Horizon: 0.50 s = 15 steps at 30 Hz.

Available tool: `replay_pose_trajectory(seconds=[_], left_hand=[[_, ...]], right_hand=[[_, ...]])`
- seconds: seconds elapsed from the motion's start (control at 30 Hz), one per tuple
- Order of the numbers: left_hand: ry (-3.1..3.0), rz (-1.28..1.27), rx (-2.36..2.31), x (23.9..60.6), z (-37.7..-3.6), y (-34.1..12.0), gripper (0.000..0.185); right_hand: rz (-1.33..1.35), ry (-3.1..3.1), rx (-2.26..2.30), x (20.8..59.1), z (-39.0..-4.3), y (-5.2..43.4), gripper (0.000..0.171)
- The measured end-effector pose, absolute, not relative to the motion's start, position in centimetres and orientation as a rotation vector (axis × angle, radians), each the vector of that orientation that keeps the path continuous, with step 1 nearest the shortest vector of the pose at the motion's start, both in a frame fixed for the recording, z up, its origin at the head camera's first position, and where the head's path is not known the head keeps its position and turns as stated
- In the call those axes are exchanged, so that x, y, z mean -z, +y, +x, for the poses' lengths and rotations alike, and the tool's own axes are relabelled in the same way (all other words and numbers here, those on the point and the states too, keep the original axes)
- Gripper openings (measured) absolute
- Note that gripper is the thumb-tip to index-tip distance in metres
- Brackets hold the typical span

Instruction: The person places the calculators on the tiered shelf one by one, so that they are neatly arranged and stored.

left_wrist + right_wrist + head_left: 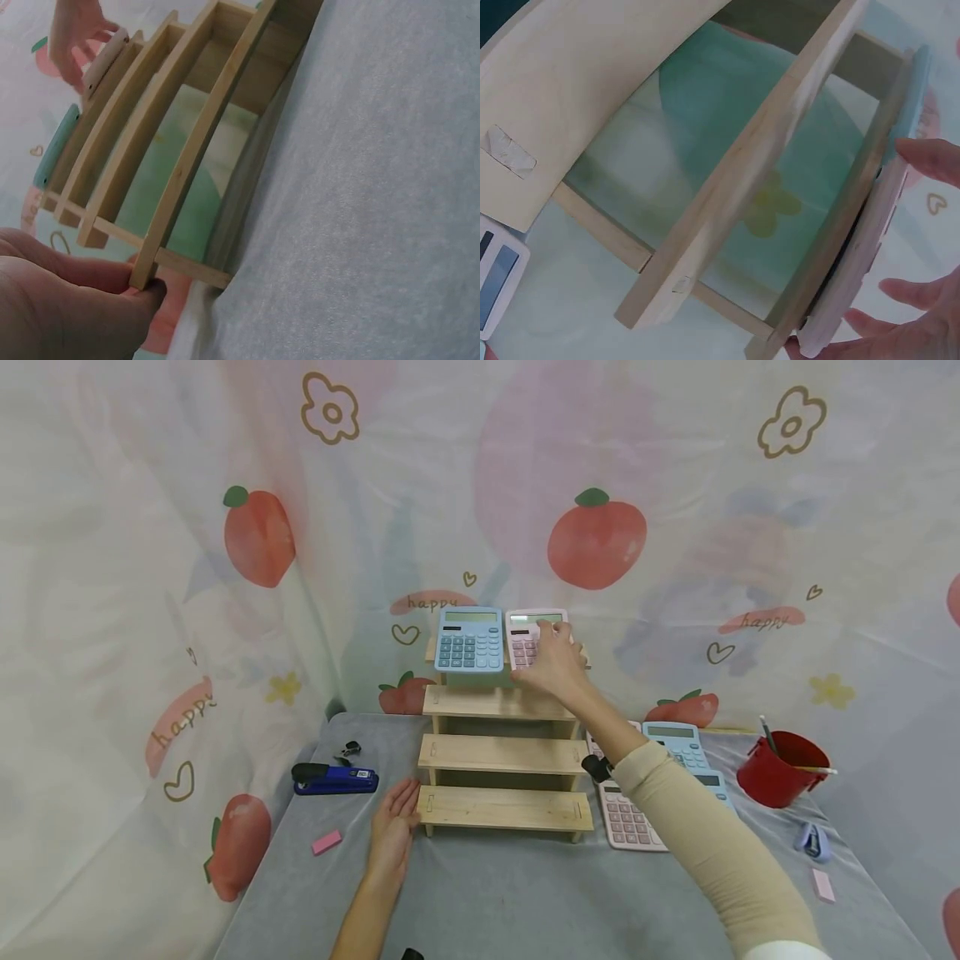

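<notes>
A wooden stepped rack (506,752) stands on the table. On its top tier a blue calculator (469,652) leans upright at the left, its keys facing forward. Beside it is a pink calculator (522,642), partly covered by my right hand (555,662). In the right wrist view the thumb lies at one side of the pink calculator (855,255) and the fingers are at its other end, gripping it across its width. With thumb and fingers my left hand (75,292) pinches the left end of the rack's lowest tier (187,172).
More pink (628,822) and blue calculators (675,739) lie right of the rack, partly behind my right arm. Farther right are a red bucket (776,781) with pencils, a small light-blue item (813,842) and a pink eraser (822,886). A blue stapler (335,779), black clips (347,752) and another eraser (326,842) lie left.
</notes>
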<state>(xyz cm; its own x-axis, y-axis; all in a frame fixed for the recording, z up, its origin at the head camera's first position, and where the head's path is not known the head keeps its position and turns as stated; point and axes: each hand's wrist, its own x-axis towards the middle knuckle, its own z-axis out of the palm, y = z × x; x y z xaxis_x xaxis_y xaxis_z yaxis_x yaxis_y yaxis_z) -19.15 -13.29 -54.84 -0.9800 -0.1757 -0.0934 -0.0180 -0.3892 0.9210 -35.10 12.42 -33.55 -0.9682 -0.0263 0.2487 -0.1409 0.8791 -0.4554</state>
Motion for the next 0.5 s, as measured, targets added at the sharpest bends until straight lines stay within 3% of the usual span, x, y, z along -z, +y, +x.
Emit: replay_pose_trajectory(seconds=[0.3, 0.5], left_hand=[[-1.687, 0.303, 2.518, 54.7, -19.2, -13.2, 0.075], [-1.698, 0.3, 2.513, 54.7, -19.3, -13.3, 0.074]], right_hand=[[0.138, -2.77, -0.795, 34.3, -35.1, 12.9, 0.117], [0.208, -2.627, -0.872, 34.5, -32.0, 15.1, 0.098]])
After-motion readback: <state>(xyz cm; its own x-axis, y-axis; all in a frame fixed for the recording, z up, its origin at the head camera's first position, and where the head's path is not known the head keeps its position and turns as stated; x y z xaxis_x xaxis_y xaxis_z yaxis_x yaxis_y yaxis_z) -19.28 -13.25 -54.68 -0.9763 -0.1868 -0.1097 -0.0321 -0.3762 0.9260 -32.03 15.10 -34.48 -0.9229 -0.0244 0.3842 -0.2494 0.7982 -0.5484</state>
